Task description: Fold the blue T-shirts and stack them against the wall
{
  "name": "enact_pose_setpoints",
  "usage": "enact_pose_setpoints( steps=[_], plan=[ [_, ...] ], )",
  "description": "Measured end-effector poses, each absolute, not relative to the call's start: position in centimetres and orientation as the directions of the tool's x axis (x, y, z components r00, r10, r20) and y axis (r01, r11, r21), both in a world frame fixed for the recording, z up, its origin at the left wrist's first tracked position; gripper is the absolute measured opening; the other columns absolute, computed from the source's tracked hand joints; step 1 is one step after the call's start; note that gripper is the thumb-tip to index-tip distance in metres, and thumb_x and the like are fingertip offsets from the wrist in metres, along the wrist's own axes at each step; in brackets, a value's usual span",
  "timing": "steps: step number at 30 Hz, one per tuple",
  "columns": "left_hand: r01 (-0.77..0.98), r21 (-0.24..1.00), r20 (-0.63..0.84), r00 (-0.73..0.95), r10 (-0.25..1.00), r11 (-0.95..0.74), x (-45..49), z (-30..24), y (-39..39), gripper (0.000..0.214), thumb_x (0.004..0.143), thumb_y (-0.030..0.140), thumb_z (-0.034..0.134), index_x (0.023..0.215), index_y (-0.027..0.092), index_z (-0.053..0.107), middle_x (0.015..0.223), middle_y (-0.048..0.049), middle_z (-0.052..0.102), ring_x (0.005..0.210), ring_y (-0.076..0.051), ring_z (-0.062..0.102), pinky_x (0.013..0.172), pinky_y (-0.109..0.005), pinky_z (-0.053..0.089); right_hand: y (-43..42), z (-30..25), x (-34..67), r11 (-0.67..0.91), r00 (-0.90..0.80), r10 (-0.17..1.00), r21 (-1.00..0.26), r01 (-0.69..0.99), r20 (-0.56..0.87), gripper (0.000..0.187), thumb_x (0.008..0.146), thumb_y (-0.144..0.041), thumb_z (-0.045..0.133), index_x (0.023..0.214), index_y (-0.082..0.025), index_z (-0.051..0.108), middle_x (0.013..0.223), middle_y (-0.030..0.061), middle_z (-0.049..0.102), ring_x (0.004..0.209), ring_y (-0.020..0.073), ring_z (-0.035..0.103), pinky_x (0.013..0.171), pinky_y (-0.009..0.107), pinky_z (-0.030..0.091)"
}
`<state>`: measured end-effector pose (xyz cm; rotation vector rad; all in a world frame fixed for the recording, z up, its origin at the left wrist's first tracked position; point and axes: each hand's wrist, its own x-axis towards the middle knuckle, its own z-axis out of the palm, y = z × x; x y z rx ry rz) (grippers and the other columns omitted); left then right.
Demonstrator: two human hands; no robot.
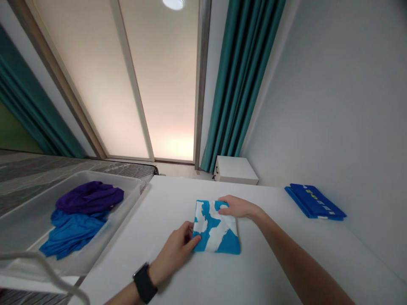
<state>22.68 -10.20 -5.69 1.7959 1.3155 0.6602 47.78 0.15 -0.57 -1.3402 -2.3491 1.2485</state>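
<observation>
A folded blue-and-white patterned cloth (213,228) lies as a small square on the white table (165,207). My left hand (178,245), with a dark watch on the wrist, pinches its left edge, thumb on top and fingers partly underneath. At the far right corner, my right hand (235,206) grips the cloth, its thumb over the top and the other fingers along the back edge. The cloth's printed motif is only partly visible because of the folds.
To the left stands a translucent plastic bin (127,180) with purple cloth (90,197) and blue cloth (76,231) crumpled inside. A folded dark-blue stack (318,203) rests by the wall at right. Beyond the table are a white cabinet (237,169) and a teal curtain (238,84).
</observation>
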Motion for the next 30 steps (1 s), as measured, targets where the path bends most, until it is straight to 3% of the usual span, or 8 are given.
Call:
enact_pose_setpoints(
  steps=[6, 11, 16, 20, 24, 26, 30],
  plan=[
    [0.585, 0.797, -0.015, 0.27, 0.963, -0.152, 23.4, -5.3, -9.8, 0.029, 0.091, 0.04, 0.046, 0.111, 0.018, 0.049, 0.071, 0.0005, 0.062, 0.065, -0.019, 0.058, 0.06, -0.027, 0.035, 0.9, -3.5, 47.3, 0.246, -0.465, 0.863, -0.642, 0.727, -0.196, 0.023, 0.082, -0.029, 0.055, 0.094, -0.015, 0.068, 0.1, 0.0085, 0.071, 0.094, 0.0234, 0.063, 0.079, 0.03, 0.045],
    [0.627, 0.754, 0.013, 0.287, 0.958, -0.198, 23.6, -5.4, -9.5, 0.025, 0.097, 0.037, 0.037, 0.113, 0.019, 0.046, 0.078, -0.004, 0.067, 0.072, -0.021, 0.063, 0.063, -0.027, 0.036, 0.2, -4.5, 47.3, 0.232, -0.366, 0.922, -0.576, 0.784, -0.129, 0.026, 0.088, -0.038, 0.051, 0.09, -0.016, 0.065, 0.092, 0.0078, 0.069, 0.085, 0.0209, 0.061, 0.073, 0.029, 0.041],
    [0.641, 0.75, -0.038, 0.288, 0.957, -0.163, 23.9, -5.4, -9.0, 0.028, 0.098, 0.032, 0.034, 0.122, 0.018, 0.04, 0.073, -0.0031, 0.067, 0.069, -0.022, 0.063, 0.061, -0.027, 0.036, 0.7, -5.4, 48.5, 0.212, -0.397, 0.905, -0.646, 0.733, -0.153, 0.022, 0.087, -0.034, 0.05, 0.085, -0.017, 0.064, 0.085, 0.0045, 0.067, 0.08, 0.0189, 0.059, 0.068, 0.027, 0.04],
    [0.661, 0.727, -0.031, 0.3, 0.953, -0.185, 24.1, -5.3, -9.2, 0.021, 0.097, 0.027, 0.038, 0.115, 0.019, 0.043, 0.072, -0.0018, 0.066, 0.067, -0.02, 0.063, 0.06, -0.026, 0.034, 0.7, -4.9, 48.2, 0.265, -0.42, 0.899, -0.612, 0.746, -0.123, 0.02, 0.088, -0.033, 0.051, 0.085, -0.018, 0.063, 0.086, 0.004, 0.067, 0.082, 0.0187, 0.058, 0.071, 0.027, 0.039],
    [0.58, 0.805, -0.066, 0.3, 0.952, -0.127, 23.2, -4.6, -8.2, 0.023, 0.098, 0.032, 0.032, 0.114, 0.02, 0.044, 0.067, 0.0016, 0.062, 0.061, -0.018, 0.059, 0.057, -0.025, 0.037, 0.2, -4.0, 47.6, 0.313, -0.452, 0.886, -0.579, 0.752, -0.108, 0.02, 0.091, -0.035, 0.048, 0.092, -0.021, 0.062, 0.088, 0.0033, 0.068, 0.082, 0.0192, 0.059, 0.073, 0.027, 0.039],
    [0.568, 0.814, -0.053, 0.288, 0.956, -0.126, 22.6, -4.1, -6.8, 0.033, 0.098, 0.036, 0.029, 0.122, 0.018, 0.043, 0.07, 0.0008, 0.064, 0.066, -0.018, 0.06, 0.062, -0.027, 0.042, 0.2, -3.8, 47.5, 0.32, -0.464, 0.878, -0.573, 0.754, -0.12, 0.02, 0.091, -0.036, 0.048, 0.094, -0.022, 0.062, 0.09, 0.0032, 0.068, 0.083, 0.0197, 0.06, 0.073, 0.028, 0.04],
    [0.648, 0.719, 0.116, 0.243, 0.963, -0.25, 22.9, -4.0, -3.2, 0.048, 0.095, 0.039, 0.039, 0.132, 0.011, 0.047, 0.105, -0.0113, 0.067, 0.098, -0.023, 0.061, 0.089, -0.034, 0.044, 1.1, -4.0, 47.6, 0.331, -0.501, 0.854, -0.595, 0.732, -0.142, 0.02, 0.09, -0.036, 0.05, 0.092, -0.021, 0.064, 0.092, 0.0041, 0.069, 0.085, 0.0201, 0.06, 0.075, 0.029, 0.041]
  ],
)
